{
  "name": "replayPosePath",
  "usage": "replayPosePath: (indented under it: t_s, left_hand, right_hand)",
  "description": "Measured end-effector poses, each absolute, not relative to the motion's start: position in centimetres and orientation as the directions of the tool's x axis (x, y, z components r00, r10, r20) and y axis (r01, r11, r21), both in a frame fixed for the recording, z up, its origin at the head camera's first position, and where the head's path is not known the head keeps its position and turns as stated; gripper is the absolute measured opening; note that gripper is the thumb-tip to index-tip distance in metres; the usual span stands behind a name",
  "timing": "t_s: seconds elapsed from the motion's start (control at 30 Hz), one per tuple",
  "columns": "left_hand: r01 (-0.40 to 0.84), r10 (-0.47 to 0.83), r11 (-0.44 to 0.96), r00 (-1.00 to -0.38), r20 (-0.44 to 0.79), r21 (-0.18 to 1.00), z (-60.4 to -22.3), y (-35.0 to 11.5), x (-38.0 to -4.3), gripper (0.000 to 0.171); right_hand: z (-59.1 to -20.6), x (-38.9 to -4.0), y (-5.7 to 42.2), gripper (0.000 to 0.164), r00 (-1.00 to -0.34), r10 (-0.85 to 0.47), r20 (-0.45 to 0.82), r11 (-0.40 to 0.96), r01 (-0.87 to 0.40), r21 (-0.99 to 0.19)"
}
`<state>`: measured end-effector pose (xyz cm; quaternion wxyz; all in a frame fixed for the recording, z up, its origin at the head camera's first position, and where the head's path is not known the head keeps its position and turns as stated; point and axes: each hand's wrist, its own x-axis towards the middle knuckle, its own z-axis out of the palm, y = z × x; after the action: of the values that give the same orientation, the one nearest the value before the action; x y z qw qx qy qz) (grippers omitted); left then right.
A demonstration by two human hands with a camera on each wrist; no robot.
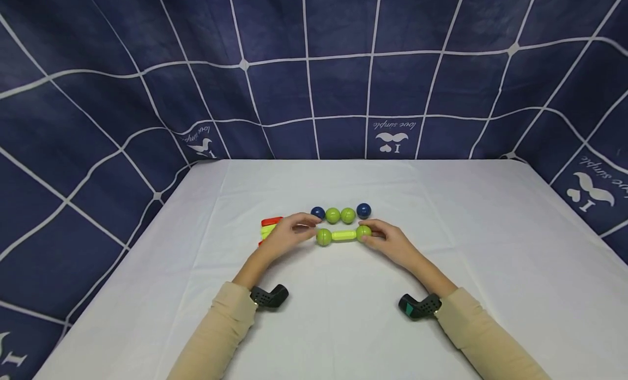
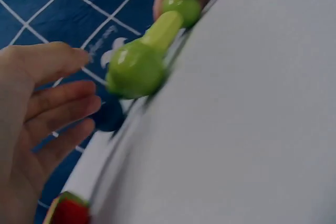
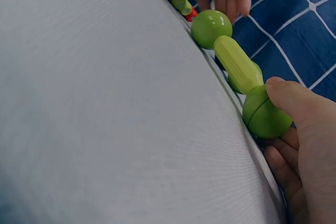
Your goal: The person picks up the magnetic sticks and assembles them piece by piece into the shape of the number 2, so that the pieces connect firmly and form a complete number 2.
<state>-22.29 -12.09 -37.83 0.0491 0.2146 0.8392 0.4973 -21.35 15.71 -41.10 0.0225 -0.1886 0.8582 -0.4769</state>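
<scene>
A yellow-green rod (image 1: 343, 235) joins two green balls into a dumbbell shape lying on the white table. My right hand (image 1: 392, 243) holds the right green ball (image 3: 266, 113), thumb on top and fingers beneath it in the right wrist view. Beside the left green ball (image 2: 135, 70) is my left hand (image 1: 289, 234), its fingers loosely bent and apart from the ball in the left wrist view. Just behind the dumbbell piece stands a row of loose balls: a blue ball (image 1: 318, 213), two green ones and another blue ball (image 1: 363, 210).
Several red and yellow-green rods (image 1: 266, 230) lie left of the balls, partly hidden by the left hand. The white cloth-covered table (image 1: 333, 325) meets a dark blue curtain (image 1: 338, 85) with white lines at the back and sides.
</scene>
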Motion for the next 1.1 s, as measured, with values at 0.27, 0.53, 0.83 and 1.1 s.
replayPosePath:
  t_s: [0.27,0.53,0.83,1.1]
  left_hand:
    - [0.254,0.125,0.605,-0.966,0.225,0.755,-38.0,-17.0,-24.1,0.025]
    - [0.13,0.092,0.688,-0.992,0.092,0.714,-39.3,-18.6,-24.6,0.033]
    - [0.093,0.108,0.659,-0.994,0.029,0.746,-39.3,-18.7,-24.6,0.033]
    - [0.178,0.061,0.6,-0.982,0.177,0.78,-39.0,-17.7,-24.7,0.036]
  right_hand:
    - [-41.1,-21.3,15.8,0.045,-0.929,-0.346,0.135,0.479,-0.298,-0.826]
    - [-41.0,-21.3,15.7,0.044,-0.931,-0.34,0.135,0.486,-0.296,-0.822]
    - [-41.2,-21.2,15.6,0.043,-0.931,-0.342,0.129,0.486,-0.293,-0.823]
    - [-41.2,-21.3,15.5,0.043,-0.934,-0.335,0.127,0.493,-0.288,-0.821]
